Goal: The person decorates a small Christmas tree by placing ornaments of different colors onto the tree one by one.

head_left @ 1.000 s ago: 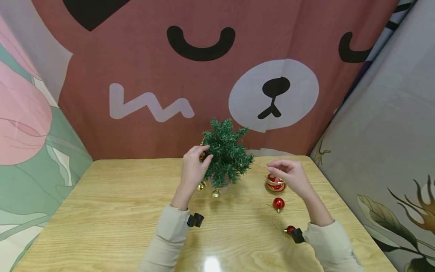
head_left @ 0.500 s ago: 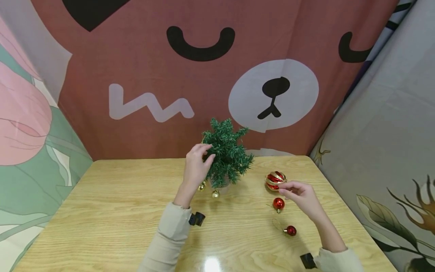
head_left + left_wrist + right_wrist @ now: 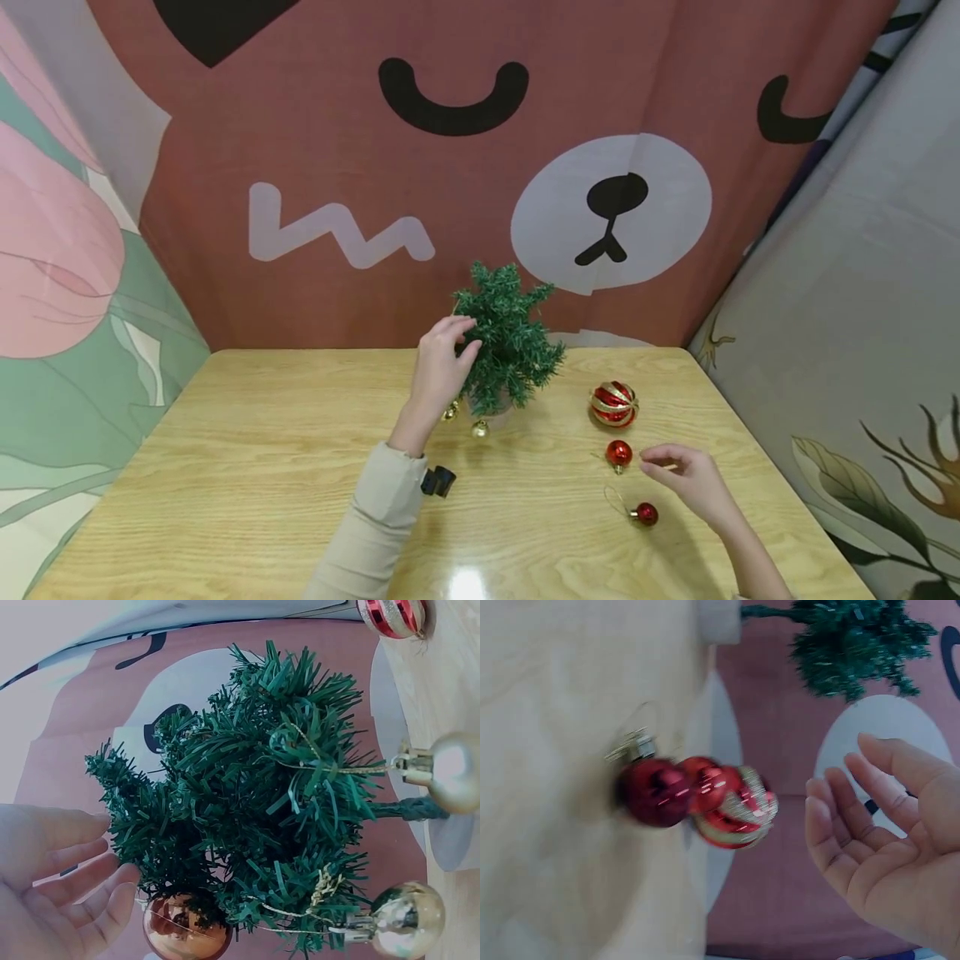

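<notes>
A small green artificial Christmas tree stands upright at the back of the table. My left hand is at its left side, fingertips right by the branches, thumb apart and nothing gripped. Below those fingers, the left wrist view shows a copper bauble hanging among the branches. A shiny gold bauble and a matte pale-gold bauble hang lower on gold strings. My right hand, loosely bent and holding nothing, is over the table beside a red bauble and a dark red bauble with a string loop.
Behind the small red bauble lies a larger red-and-gold striped bauble. The wooden table ends at a printed bear curtain at the back. Another patterned curtain borders the right side.
My right hand has drawn back from above the striped bauble, toward the front right, uncovering the dark red bauble. My left hand stays by the tree, shifted only slightly.
</notes>
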Action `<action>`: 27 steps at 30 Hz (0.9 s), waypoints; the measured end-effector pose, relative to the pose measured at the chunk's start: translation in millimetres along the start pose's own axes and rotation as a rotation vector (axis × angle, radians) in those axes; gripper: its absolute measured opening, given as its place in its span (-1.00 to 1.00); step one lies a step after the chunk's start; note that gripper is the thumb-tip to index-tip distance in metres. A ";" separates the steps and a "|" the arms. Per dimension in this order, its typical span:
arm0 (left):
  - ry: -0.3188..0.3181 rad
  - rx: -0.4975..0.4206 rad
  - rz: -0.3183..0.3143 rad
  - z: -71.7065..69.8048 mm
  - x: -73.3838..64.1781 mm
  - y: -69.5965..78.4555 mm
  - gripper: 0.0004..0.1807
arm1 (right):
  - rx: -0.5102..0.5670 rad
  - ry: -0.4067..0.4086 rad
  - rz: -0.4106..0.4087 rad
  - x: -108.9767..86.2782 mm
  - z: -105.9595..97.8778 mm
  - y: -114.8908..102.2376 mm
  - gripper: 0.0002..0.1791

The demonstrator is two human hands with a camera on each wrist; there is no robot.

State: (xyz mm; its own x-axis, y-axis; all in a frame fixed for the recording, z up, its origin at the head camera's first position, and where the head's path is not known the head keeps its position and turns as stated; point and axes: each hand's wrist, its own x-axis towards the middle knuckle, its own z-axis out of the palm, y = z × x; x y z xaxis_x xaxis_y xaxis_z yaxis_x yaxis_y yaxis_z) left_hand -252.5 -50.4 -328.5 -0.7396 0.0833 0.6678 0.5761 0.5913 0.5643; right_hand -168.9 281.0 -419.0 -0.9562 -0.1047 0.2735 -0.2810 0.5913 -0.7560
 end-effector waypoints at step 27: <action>0.002 0.027 0.022 6.1 0.8 -1.3 -0.72 | -0.095 -0.258 0.289 -14.9 -1.3 33.0 -0.46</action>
State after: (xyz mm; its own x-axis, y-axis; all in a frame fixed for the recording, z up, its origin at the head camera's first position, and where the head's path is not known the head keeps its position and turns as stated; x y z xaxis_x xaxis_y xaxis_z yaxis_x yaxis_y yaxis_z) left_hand -256.0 -46.2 -331.7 -0.7264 0.0952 0.6806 0.5825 0.6107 0.5363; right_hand -163.8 303.1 -447.2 -0.9874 -0.1139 -0.1100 -0.0003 0.6962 -0.7178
